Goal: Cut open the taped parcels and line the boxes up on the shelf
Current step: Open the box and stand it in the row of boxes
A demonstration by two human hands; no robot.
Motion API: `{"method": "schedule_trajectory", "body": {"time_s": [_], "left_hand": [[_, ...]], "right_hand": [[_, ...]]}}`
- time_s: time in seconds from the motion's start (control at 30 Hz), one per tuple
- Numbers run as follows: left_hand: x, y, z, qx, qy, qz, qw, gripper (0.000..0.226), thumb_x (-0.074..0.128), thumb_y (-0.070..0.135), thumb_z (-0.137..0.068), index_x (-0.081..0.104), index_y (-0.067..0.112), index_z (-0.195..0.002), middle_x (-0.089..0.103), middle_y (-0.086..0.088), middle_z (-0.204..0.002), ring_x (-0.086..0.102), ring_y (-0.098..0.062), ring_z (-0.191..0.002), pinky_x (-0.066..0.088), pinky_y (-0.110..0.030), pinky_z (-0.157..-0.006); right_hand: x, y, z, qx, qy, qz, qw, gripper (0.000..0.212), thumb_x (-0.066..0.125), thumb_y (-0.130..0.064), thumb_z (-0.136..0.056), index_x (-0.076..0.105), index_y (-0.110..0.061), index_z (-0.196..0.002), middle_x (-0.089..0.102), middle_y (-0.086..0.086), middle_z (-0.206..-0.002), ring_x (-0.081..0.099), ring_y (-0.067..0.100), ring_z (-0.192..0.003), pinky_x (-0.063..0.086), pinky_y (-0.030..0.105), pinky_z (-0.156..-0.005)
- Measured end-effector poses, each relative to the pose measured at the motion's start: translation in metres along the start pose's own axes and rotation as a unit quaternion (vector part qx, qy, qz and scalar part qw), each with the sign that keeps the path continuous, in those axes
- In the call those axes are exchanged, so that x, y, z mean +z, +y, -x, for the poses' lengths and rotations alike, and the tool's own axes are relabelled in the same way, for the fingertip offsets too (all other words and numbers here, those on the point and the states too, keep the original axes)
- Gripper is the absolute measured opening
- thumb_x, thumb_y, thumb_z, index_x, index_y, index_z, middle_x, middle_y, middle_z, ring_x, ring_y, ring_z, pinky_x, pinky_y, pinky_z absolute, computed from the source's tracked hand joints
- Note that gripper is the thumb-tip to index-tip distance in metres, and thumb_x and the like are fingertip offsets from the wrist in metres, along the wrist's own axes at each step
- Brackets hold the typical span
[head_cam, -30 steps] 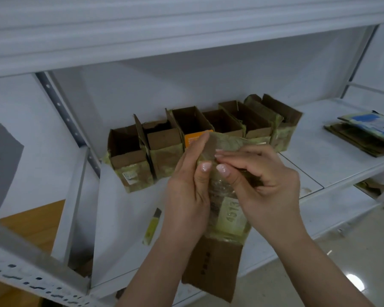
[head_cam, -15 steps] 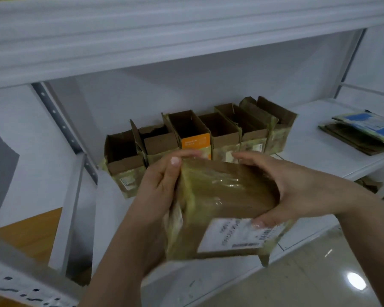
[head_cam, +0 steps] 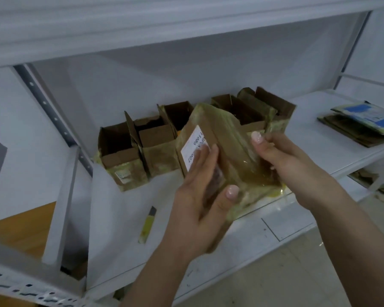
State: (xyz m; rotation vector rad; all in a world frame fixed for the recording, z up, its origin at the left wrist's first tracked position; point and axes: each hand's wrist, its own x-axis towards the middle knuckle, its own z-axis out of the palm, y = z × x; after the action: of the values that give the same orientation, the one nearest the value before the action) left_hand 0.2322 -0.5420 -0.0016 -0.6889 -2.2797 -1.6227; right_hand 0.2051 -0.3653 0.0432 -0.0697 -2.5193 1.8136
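Here, taped parcel (head_cam: 228,149) held tilted above white shelf (head_cam: 120,218), left hand (head_cam: 200,196) gripping its labelled side, right hand (head_cam: 282,160) clasping the opposite edge, opened boxes (head_cam: 129,151) lined behind, yellow cutter (head_cam: 147,224) lying nearby

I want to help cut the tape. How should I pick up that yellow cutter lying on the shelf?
Take the yellow cutter by the long sides of its yellow handle, near the middle, coming down from above with fingers on either side. It lies flat on the shelf with its dark tip pointing toward the opened boxes, so keep away from that far end, which probably holds the blade.
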Motion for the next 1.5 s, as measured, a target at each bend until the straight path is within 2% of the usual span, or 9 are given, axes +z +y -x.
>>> {"method": "schedule_trajectory", "body": {"time_s": [0.07,0.17,0.27,0.43,0.57,0.8,1.07,1.27,1.5], "left_hand": [[-0.007,0.003,-0.003,-0.023,0.004,0.059,0.998,0.093,0.044,0.076,-0.083,0.026,0.017,-0.153,0.040,0.002,-0.154,0.037,-0.010,-0.142,0.039,-0.040,-0.112],[-0.013,0.004,-0.004,-0.033,0.029,0.091,0.995,0.095,0.049,0.076,-0.080,0.028,0.020,-0.153,0.059,0.016,-0.135,0.055,-0.002,-0.124,0.051,-0.022,-0.095],[-0.016,0.009,-0.006,-0.032,0.051,0.126,0.990,0.089,0.049,0.075,-0.081,0.039,0.018,-0.149,0.066,0.014,-0.123,0.062,-0.003,-0.113,0.053,-0.015,-0.082],[-0.013,0.014,-0.009,-0.045,0.095,0.143,0.984,0.055,0.062,0.047,-0.089,0.054,0.021,-0.137,0.071,0.011,-0.112,0.067,-0.005,-0.104,0.055,-0.016,-0.076],[-0.011,0.011,-0.011,-0.053,0.126,0.120,0.983,0.053,0.059,0.042,-0.090,0.054,0.019,-0.138,0.072,0.015,-0.108,0.068,-0.001,-0.100,0.055,-0.015,-0.074],[-0.012,0.010,-0.011,-0.061,0.143,0.079,0.985,0.075,0.053,0.058,-0.085,0.040,0.021,-0.149,0.068,0.014,-0.120,0.063,0.000,-0.111,0.057,-0.028,-0.088],[-0.014,0.013,-0.011,-0.040,0.128,0.056,0.989,0.071,0.046,0.055,-0.091,0.034,0.020,-0.152,0.062,0.028,-0.122,0.059,0.009,-0.111,0.051,-0.011,-0.084],[-0.021,0.016,-0.007,-0.055,0.079,0.025,0.995,0.087,0.028,0.086,-0.079,0.022,0.040,-0.152,0.043,0.010,-0.151,0.038,0.000,-0.138,0.041,-0.035,-0.111],[-0.017,0.016,-0.007,-0.044,0.121,-0.066,0.989,0.068,0.011,0.075,-0.089,0.026,0.047,-0.149,0.036,0.018,-0.153,0.032,-0.007,-0.142,0.035,-0.041,-0.113]], "right_hand": [[0.001,0.000,0.005,-0.049,-0.010,-0.029,0.998,0.048,0.053,-0.069,-0.070,0.066,-0.031,-0.097,0.068,0.005,-0.101,0.065,0.022,-0.098,0.049,0.046,-0.097],[0.006,-0.002,0.011,-0.125,-0.009,-0.010,0.992,0.036,0.056,-0.062,-0.076,0.070,-0.037,-0.099,0.069,-0.013,-0.101,0.063,0.006,-0.099,0.051,0.032,-0.088],[0.013,-0.004,0.016,-0.168,0.003,0.002,0.986,0.053,0.061,-0.065,-0.069,0.070,-0.035,-0.112,0.068,-0.024,-0.103,0.061,-0.007,-0.100,0.053,0.017,-0.075],[0.021,-0.004,0.019,-0.194,0.033,0.010,0.980,0.064,0.064,-0.060,-0.067,0.067,-0.029,-0.124,0.068,-0.022,-0.112,0.062,-0.007,-0.105,0.057,0.023,-0.084],[0.025,-0.003,0.023,-0.213,0.072,-0.016,0.974,0.057,0.066,-0.055,-0.070,0.067,-0.032,-0.122,0.068,-0.024,-0.111,0.063,-0.005,-0.102,0.056,0.016,-0.077],[0.027,-0.005,0.028,-0.233,0.108,-0.099,0.961,0.034,0.071,-0.038,-0.070,0.072,-0.032,-0.104,0.069,-0.027,-0.104,0.068,-0.003,-0.091,0.052,0.008,-0.070],[0.027,-0.002,0.031,-0.248,0.089,-0.150,0.953,0.029,0.067,-0.026,-0.078,0.070,-0.026,-0.107,0.070,-0.022,-0.106,0.069,-0.002,-0.095,0.054,0.011,-0.073],[0.022,-0.003,0.028,-0.242,0.106,-0.162,0.951,0.025,0.067,-0.028,-0.079,0.071,-0.029,-0.103,0.075,-0.017,-0.093,0.071,0.001,-0.087,0.054,0.012,-0.070],[0.018,-0.005,0.029,-0.243,0.084,-0.166,0.952,0.022,0.069,-0.029,-0.079,0.074,-0.031,-0.100,0.076,-0.012,-0.092,0.073,0.007,-0.085,0.056,0.016,-0.069]]}}
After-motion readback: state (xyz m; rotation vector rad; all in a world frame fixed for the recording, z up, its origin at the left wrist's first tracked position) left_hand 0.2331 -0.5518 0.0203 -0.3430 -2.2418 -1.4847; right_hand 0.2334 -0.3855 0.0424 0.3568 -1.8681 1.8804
